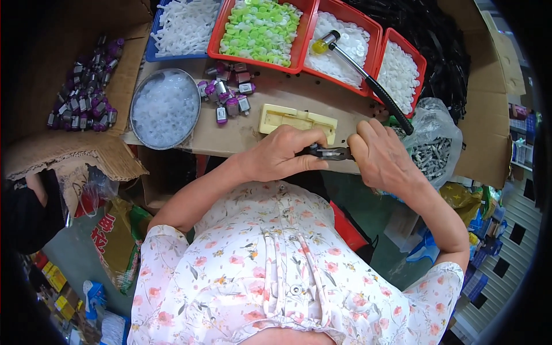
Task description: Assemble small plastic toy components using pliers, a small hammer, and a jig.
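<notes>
My left hand (pixel 284 150) pinches a small black-and-silver part (pixel 329 153) between thumb and forefinger, in front of my chest at the table's near edge. My right hand (pixel 379 152) is closed, its curled fingers meeting the dark right end of that same part. Fingers hide both ends, so its exact kind cannot be made out. Just beyond my hands lies a cream-coloured plastic holder (pixel 296 121) with a long recess. Left of the holder sits a loose cluster of small silver motors (pixel 232 92) with purple ends.
Beyond stand a blue tray (pixel 150 50) of white sticks and red bins (pixel 303 40) of green and white caps and discs. A hammer (pixel 368 79) lies across the bins. Left are a bowl (pixel 133 109) of translucent pieces and boxed motors (pixel 86 100); right, a bag (pixel 443 123) of metal parts.
</notes>
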Motion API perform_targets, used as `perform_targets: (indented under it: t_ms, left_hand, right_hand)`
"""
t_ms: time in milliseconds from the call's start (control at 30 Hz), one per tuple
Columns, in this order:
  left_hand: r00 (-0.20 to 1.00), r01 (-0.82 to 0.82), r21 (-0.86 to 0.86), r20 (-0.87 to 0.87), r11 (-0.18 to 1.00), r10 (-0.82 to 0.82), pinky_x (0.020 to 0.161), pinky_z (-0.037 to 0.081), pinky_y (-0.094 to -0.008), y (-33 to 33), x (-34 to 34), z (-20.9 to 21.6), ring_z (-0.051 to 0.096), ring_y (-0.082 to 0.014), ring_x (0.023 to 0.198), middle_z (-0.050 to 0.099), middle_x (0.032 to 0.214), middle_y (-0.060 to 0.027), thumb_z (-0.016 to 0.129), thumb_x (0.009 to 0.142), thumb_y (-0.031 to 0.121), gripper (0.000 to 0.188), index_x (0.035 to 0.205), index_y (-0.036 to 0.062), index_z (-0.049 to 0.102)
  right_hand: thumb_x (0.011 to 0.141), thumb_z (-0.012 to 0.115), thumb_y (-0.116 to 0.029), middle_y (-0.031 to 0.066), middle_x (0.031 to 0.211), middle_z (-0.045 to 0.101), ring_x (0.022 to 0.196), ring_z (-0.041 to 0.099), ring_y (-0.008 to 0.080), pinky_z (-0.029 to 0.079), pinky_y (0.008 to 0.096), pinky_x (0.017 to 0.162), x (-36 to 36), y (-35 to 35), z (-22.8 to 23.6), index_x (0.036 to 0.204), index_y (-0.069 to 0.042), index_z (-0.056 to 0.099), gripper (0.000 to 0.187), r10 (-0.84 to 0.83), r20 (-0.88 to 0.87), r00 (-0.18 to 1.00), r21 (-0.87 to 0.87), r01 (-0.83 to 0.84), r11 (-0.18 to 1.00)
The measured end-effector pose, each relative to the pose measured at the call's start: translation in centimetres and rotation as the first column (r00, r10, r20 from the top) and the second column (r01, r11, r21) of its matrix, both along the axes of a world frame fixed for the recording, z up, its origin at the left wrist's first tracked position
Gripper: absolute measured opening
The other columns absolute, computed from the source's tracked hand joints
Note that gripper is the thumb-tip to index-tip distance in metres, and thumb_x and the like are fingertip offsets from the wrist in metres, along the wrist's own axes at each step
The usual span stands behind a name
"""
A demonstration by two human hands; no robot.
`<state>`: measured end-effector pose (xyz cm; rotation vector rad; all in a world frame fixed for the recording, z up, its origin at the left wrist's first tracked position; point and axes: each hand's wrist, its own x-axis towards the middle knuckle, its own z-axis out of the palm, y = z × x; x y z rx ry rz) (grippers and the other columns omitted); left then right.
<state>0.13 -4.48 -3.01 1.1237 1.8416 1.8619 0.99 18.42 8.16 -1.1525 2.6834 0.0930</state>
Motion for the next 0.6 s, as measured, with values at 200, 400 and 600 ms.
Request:
perform_targets:
  t_ms: [200, 400, 600]
  left_hand:
    - [0.73, 0.393, 0.205, 0.524, 0.896, -0.44, 0.057, 0.04, -0.0267, -0.6, -0.3, 1.2, 0.048, -0.0063, 0.064, 0.054, 0.076, 0.0012, 0.07, 0.092, 0.027, 0.029, 0.095, 0.0021, 0.056]
    - [0.899, 0.029, 0.242, 0.417, 0.97, -0.131, 0.059, 0.041, -0.0239, 0.1, 0.4, 2.8, 0.049, -0.0071, 0.066, 0.057, 0.08, 0.0015, 0.072, 0.091, 0.023, 0.025, 0.095, 0.0027, 0.057]
    - [0.963, -0.267, 0.001, -0.043, 0.964, 0.267, 0.06, 0.044, -0.0305, 0.2, 0.6, 3.1, 0.057, -0.017, 0.066, 0.059, 0.078, -0.0062, 0.079, 0.084, 0.021, 0.032, 0.096, 0.0025, 0.057]
  right_hand:
    - [0.074, 0.062, -0.009, 0.0098, 0.089, 0.047, 0.09, 0.052, 0.0281, 0.044, 0.0397, 0.08, -0.5, 0.4, 0.1, 0.088, -0.007, 0.05, 0.019, 0.136, -0.015, 0.991, -0.023, -0.137, 0.99]
    - [0.055, 0.07, -0.002, 0.0142, 0.099, 0.046, 0.097, 0.049, 0.0346, 0.04, 0.0425, 0.089, -0.1, 0.9, 1.0, 0.103, -0.004, 0.053, 0.05, -0.007, 0.034, 0.999, -0.259, 0.016, 0.966]
    - [0.055, 0.067, -0.001, 0.0169, 0.102, 0.043, 0.098, 0.048, 0.0365, 0.039, 0.0429, 0.087, 1.6, 0.7, -0.1, 0.108, -0.002, 0.05, 0.056, -0.168, 0.078, 0.983, -0.382, 0.185, 0.905]
